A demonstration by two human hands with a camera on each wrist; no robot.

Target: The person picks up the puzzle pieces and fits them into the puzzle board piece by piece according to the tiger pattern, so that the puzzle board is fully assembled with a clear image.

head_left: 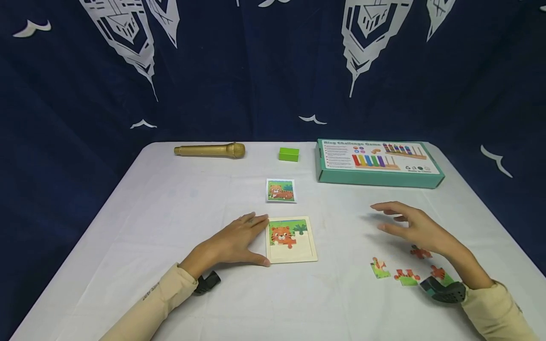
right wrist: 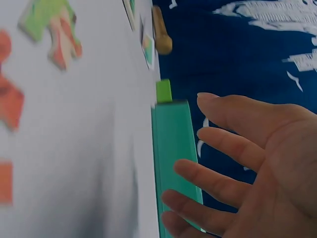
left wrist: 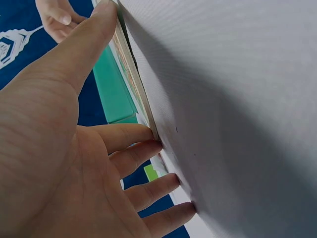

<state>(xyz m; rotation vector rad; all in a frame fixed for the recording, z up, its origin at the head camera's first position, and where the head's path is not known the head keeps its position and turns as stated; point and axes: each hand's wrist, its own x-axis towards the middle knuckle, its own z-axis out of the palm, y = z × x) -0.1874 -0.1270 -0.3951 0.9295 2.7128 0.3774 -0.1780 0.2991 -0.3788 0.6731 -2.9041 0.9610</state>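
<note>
In the head view a square wooden puzzle tray (head_left: 294, 255) lies on the table, with joined tiger-picture pieces (head_left: 281, 235) in its upper part and bare wood below. My left hand (head_left: 239, 241) touches the tray's left side, thumb near the lower corner and fingertips at the upper one; the left wrist view shows those fingers (left wrist: 148, 193) spread and mostly straight. Over the right side of the table hovers my right hand (head_left: 414, 227), fingers loosely spread, holding nothing. Beneath and before it lie loose puzzle pieces, among them a green-and-orange piece (head_left: 379, 268) and a red-orange piece (head_left: 420, 252).
A small tiger picture card (head_left: 281, 191) lies behind the tray. Farther back are a gold microphone (head_left: 209, 150), a green block (head_left: 288, 154) and a teal game box (head_left: 379, 176). A dark blue curtain (head_left: 256, 71) hangs behind the white-covered table (head_left: 170, 203).
</note>
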